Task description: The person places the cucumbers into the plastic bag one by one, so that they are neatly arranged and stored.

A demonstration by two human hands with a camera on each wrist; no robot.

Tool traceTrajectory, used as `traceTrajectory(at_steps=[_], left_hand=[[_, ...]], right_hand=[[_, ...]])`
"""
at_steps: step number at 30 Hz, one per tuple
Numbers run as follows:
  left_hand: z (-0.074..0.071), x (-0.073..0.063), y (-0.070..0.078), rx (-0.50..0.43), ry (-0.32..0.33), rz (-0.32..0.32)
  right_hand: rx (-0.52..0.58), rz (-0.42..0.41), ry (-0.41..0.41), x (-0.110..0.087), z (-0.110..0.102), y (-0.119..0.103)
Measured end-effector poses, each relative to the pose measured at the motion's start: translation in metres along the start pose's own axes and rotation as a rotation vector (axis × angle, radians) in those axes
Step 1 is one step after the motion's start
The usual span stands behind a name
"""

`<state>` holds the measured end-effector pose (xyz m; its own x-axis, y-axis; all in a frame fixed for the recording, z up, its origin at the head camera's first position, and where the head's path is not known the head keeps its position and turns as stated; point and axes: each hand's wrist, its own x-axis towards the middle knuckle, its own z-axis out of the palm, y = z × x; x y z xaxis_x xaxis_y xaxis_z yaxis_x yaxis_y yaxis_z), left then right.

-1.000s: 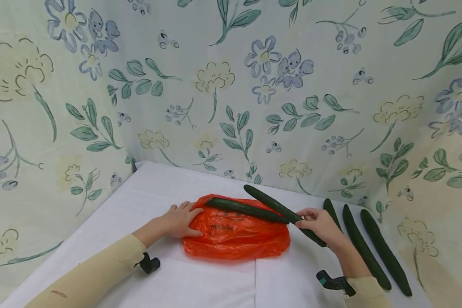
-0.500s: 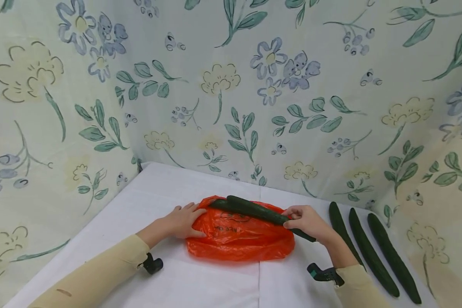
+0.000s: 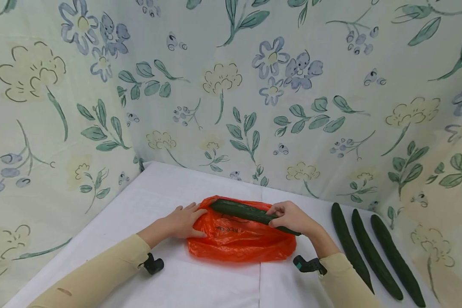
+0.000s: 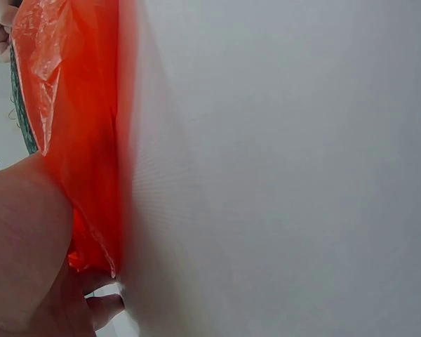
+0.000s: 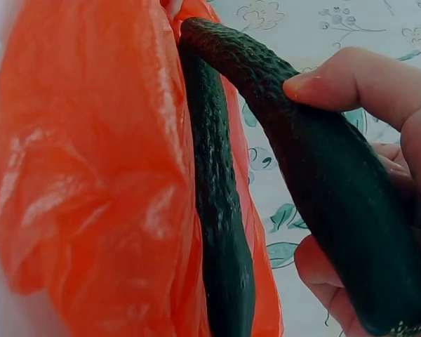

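A red plastic bag (image 3: 238, 244) lies on its side on the white cloth, its mouth toward the back. At its left end my left hand (image 3: 182, 222) holds it, thumb on the front and fingers spread at the rim; the left wrist view shows the thumb side close up against the plastic. My right hand (image 3: 290, 217) grips a dark green cucumber (image 5: 351, 203), slanted, its far tip at the bag's mouth. Behind that one, another cucumber (image 5: 214, 182) lies along the bag's opening, mostly hidden in the head view.
Three more cucumbers lie side by side on the right of the white-covered table (image 3: 215, 282); the middle one (image 3: 373, 252) sits between its neighbours. A floral curtain (image 3: 200, 94) stands behind the table and at its sides. Each wrist carries a small black camera (image 3: 154, 264).
My right hand has moved left and lowered its cucumber from above the bag to along its mouth, over the other cucumber. The left hand stays at the bag's left end.
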<state>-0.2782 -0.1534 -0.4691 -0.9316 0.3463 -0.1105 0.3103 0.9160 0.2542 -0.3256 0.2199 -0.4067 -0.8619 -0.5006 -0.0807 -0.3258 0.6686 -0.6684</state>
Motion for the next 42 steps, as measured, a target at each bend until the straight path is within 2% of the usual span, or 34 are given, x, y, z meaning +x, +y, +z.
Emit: traceTrajectory(at_steps=[11,18,21,29,42], left_hand=[[0.003,0.001,0.001,-0.003,-0.008,-0.007],[0.002,0.0,0.001,-0.012,-0.008,-0.001],[0.001,0.0,0.001,-0.006,-0.01,-0.004],[0.0,-0.002,0.002,-0.007,-0.015,-0.006],[-0.002,-0.003,0.001,-0.006,-0.022,0.009]], right_hand=[[-0.012,-0.023,-0.026,0.019,0.006,-0.007],[-0.063,-0.039,-0.014,0.024,0.009,-0.016],[-0.081,-0.021,-0.006,0.026,0.011,-0.017],[-0.154,0.019,-0.002,0.027,0.023,-0.005],[-0.304,0.003,0.074,0.027,0.037,0.006]])
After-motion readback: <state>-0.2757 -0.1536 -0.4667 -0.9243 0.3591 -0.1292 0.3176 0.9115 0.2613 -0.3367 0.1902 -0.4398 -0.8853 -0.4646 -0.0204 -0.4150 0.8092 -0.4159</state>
